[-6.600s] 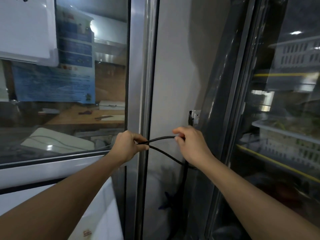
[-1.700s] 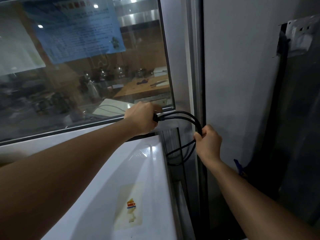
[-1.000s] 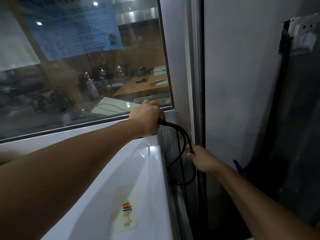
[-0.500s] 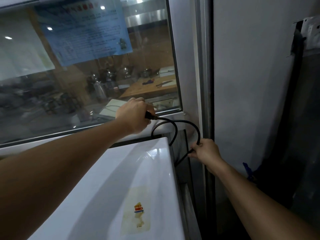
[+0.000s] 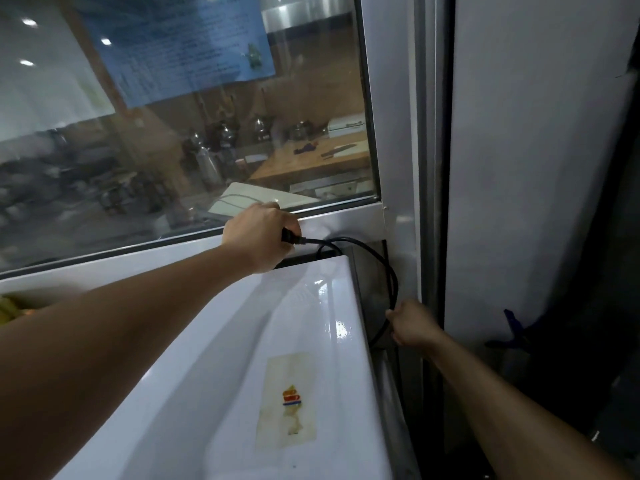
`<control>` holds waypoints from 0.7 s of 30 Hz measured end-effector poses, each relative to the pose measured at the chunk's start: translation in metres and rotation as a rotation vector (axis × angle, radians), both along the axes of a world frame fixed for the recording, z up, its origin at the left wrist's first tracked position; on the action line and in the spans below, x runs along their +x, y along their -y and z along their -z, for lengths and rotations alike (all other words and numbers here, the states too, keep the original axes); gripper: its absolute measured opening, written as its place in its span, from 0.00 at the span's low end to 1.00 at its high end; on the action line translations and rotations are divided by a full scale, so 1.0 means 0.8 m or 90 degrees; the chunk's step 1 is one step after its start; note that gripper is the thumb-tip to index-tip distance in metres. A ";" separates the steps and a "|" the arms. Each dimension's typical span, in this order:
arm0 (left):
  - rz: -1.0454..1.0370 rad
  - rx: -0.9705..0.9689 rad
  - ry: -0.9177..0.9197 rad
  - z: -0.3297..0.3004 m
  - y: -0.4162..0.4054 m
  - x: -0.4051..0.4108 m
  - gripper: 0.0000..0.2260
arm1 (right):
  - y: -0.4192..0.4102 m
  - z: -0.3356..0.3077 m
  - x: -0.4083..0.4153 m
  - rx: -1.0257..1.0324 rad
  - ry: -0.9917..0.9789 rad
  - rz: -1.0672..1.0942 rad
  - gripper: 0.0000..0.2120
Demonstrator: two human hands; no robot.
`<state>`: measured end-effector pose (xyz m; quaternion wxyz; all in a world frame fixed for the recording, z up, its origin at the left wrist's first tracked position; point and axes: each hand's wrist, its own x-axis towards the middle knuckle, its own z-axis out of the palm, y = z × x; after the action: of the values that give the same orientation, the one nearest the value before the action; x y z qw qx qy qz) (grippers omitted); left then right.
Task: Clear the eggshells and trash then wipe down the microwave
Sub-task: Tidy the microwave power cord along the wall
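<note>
Head view looks down over a white microwave (image 5: 214,375), its glossy top nearest, with one worn sticker (image 5: 287,400) on it. Two bare arms reach past it. Lower and closer, the right hand (image 5: 410,323) has its fingers curled round a black cord (image 5: 391,275) in the narrow gap beside the microwave's right edge. Farther on, at the back corner, the left hand (image 5: 259,235) is closed round the plug (image 5: 292,237) end of that same cord, just under the window (image 5: 194,133) frame.

Judging by this, the step is stowing the unplugged lead so the casing can be wiped. To do it well, feed the slack down with the right hand in loose loops, no tight kinks, and lay the plug somewhere dry and off the surface to be wiped, prongs away from the wet. Keep the loop from snagging on the microwave's rear corner.

Count: one microwave, one cord, one plug, one sticker, two hands. Beyond the glass hangs one blue notice (image 5: 180,46); several metal pots stand on a counter, too blurred to count. No eggshells or trash show.
</note>
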<state>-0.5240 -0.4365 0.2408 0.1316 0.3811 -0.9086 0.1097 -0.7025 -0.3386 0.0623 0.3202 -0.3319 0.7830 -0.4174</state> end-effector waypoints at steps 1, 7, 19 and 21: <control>-0.002 0.002 -0.001 -0.001 0.000 0.000 0.09 | -0.003 -0.009 -0.002 0.008 -0.070 0.017 0.12; -0.004 -0.005 -0.008 0.003 0.001 -0.001 0.09 | -0.010 -0.050 -0.010 0.034 -0.372 0.107 0.13; 0.005 -0.035 -0.034 0.014 0.012 0.005 0.09 | 0.030 -0.031 -0.004 -0.142 0.009 0.107 0.09; 0.002 -0.027 -0.030 0.022 0.012 0.008 0.08 | 0.027 -0.017 -0.006 -0.099 0.050 0.060 0.13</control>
<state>-0.5175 -0.4462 0.2234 0.1615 0.3790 -0.9033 0.1197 -0.7076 -0.3603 0.0761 0.3039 -0.3016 0.7499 -0.5042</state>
